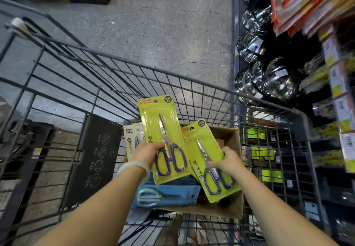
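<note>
Head cam looks down on two yellow-green scissors packs held over a box in a cart. The upper scissors pack [163,136] stands nearly upright, and the left hand [148,148] grips it by the handle end with fingers wrapped round the card's edge. The lower scissors pack [211,161] is tilted, with the right hand [229,161] curled over its front and side. There might be more cards stacked behind it, can't tell. Both hang just above the cardboard box [226,136], where a blue scissors pack [169,196] and a white pack [130,140] lie. The box sits in the wire cart [172,73]. Similar green packs [261,152] sit on the shelf to the right, below some steel bowls [278,80]. My guess is the unpacking is early on: two packs out, the others not yet lifted, nothing from these hands shelved yet.
</note>
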`<state>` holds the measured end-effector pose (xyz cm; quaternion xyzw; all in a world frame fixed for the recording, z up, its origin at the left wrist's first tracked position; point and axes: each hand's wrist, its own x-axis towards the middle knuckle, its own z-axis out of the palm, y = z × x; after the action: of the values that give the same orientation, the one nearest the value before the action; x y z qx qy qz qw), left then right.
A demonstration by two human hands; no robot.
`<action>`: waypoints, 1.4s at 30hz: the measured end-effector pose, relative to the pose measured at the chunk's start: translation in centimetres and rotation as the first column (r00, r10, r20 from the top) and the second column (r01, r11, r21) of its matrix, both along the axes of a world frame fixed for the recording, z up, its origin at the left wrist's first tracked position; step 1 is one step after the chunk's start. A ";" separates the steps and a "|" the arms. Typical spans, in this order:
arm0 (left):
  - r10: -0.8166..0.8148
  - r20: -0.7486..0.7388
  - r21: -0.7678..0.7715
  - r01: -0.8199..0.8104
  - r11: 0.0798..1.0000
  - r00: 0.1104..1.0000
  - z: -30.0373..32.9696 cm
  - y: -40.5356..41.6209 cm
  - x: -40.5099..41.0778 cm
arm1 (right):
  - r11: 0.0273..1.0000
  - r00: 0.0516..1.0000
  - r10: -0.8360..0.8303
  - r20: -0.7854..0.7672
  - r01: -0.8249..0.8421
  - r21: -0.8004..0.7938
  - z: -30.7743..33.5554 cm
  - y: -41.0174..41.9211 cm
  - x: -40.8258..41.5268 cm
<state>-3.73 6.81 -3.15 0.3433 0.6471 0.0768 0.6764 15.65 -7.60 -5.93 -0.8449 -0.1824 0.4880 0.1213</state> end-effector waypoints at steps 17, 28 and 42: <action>-0.449 0.136 -0.055 0.460 0.886 0.883 5.9 -4.7 5.7 | 0.715 0.790 -0.590 -0.164 0.606 0.348 9.9 -8.4 2.8; -0.770 0.214 0.169 0.754 0.635 0.601 12.5 -16.1 9.3 | 0.297 0.471 -0.876 -0.102 0.695 0.654 20.1 -23.9 -6.1; -0.922 0.144 0.454 0.852 -0.260 -0.358 18.9 -52.5 -10.9 | -0.257 -0.369 -0.929 -0.024 0.598 0.759 28.0 -53.6 -46.4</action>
<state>-14.64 -45.69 15.79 0.7368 -0.0722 -0.3624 0.5662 -30.73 -61.15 22.06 -0.7013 0.3849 -0.1761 0.5736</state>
